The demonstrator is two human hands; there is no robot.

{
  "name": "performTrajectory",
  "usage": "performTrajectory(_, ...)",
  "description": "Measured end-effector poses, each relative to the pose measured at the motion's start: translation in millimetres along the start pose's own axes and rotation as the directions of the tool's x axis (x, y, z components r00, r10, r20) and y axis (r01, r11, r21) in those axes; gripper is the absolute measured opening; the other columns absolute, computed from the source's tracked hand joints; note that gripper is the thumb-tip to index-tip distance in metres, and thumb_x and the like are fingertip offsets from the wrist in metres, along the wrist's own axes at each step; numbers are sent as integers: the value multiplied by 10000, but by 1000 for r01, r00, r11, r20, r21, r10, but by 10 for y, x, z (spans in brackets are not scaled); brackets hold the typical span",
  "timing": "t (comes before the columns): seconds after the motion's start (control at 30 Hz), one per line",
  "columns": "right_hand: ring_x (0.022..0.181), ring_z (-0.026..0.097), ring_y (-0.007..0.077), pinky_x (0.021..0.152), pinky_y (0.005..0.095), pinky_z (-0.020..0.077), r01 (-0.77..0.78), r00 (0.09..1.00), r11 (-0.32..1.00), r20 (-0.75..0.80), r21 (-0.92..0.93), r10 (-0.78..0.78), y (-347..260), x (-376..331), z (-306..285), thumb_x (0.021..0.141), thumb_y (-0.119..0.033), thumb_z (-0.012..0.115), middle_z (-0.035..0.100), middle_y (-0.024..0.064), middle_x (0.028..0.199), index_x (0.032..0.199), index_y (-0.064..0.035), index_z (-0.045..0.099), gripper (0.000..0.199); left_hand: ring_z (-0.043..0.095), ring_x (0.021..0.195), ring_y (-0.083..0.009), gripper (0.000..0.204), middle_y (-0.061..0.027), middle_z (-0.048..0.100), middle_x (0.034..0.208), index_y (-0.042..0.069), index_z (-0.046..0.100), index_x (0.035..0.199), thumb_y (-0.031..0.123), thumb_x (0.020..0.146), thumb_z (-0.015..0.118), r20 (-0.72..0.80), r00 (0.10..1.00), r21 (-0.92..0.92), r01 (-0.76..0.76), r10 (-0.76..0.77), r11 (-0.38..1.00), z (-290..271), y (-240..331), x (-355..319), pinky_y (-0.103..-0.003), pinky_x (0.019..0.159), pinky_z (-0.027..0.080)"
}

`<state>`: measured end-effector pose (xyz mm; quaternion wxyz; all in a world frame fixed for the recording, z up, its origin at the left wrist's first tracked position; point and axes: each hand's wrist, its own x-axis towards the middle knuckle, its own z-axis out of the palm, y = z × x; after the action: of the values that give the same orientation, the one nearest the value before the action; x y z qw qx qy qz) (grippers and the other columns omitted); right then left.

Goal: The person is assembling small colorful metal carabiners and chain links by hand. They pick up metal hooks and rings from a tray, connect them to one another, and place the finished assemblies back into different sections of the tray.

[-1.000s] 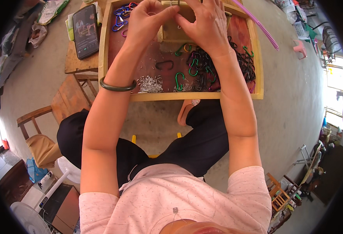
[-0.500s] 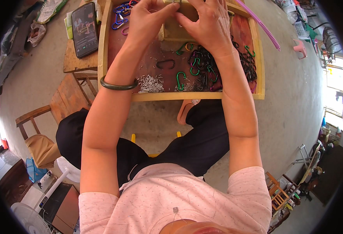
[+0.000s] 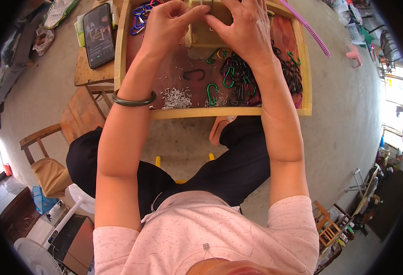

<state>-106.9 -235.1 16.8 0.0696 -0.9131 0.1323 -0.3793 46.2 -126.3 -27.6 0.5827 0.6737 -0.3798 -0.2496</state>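
At the top edge of the view, my left hand [image 3: 167, 25] is closed, its thumb and fingers pinched at a thin metallic piece [image 3: 201, 2] too small to make out. Close beside it, my right hand [image 3: 248, 32] curves inward, with its thumb toward the left thumb; its upper fingertips are cut off and whatever they grip is hidden. Both hands are over a wooden tray [image 3: 201, 112] with a reddish bottom. A heap of black carabiners [image 3: 240, 75] lies below my right hand, green carabiners [image 3: 212, 94] among and beside it. Small silvery pins [image 3: 177, 98] form a pile near the front rim.
Blue carabiners [image 3: 139, 20] lie in the tray's far left corner. A phone [image 3: 99, 35] rests on a wooden surface left of the tray. A purple coiled cord [image 3: 309, 31] crosses the right rim. A wooden chair [image 3: 80, 110] stands at the left.
My left forearm and its bangle have shifted slightly left and up. The left hand has turned a little, its thumb still near the right one. My right hand has barely moved.
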Motion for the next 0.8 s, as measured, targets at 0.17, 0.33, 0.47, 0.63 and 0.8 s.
performTrajectory(0.17, 1441, 397, 436, 1152, 535, 401, -19, 999, 1000, 25, -15, 20, 14, -31, -25, 770, -169, 845, 389, 234, 1559, 1247, -99, 701, 503, 445, 507, -27, 425, 67, 497, 597, 79, 621, 699, 391, 912, 815, -20, 1000, 143, -18, 21, 990, 27, 75, -37, -228, 468, 349)
performTrajectory(0.33, 1430, 425, 437, 1153, 510, 407, 70, 997, 996, 26, -54, -69, 84, -40, -26, 816, -153, 813, 428, 261, 1535, 1302, -53, 669, 516, 438, 522, -25, 478, 63, 461, 576, 71, 602, 659, 416, 929, 790, 14, 1000, 207, 18, -22, 978, -6, 17, -38, -244, 470, 350)
performTrajectory(0.47, 1229, 614, 451, 1075, 433, 480, -196, 945, 932, -196, 304, 262, 36, 111, -21, 957, -146, 652, 606, 341, 1335, 1300, 124, 605, 440, 428, 522, -10, 492, 67, 447, 569, 54, 618, 668, 433, 940, 776, -68, 998, 277, 13, 6, 961, 80, 25, -108, -245, 460, 339)
performTrajectory(0.63, 1080, 677, 444, 977, 447, 521, 46, 999, 968, -3, 249, -47, -24, 158, 91, 907, -60, 597, 713, 286, 1118, 1230, 69, 686, 358, 622, 590, -162, 374, -88, 615, 614, -9, 631, 718, 258, 940, 768, -104, 994, 426, 77, -36, 902, 98, 224, -168, -339, 537, 454)
performTrajectory(0.8, 999, 680, 429, 925, 469, 521, -8, 1000, 987, 2, 163, 8, -90, 145, 26, 879, -53, 606, 729, 250, 1071, 1214, 9, 719, 360, 606, 642, -378, 465, -158, 630, 669, -6, 644, 734, 419, 892, 751, -129, 978, 580, -59, 163, 813, 118, 317, -251, -434, 568, 445)
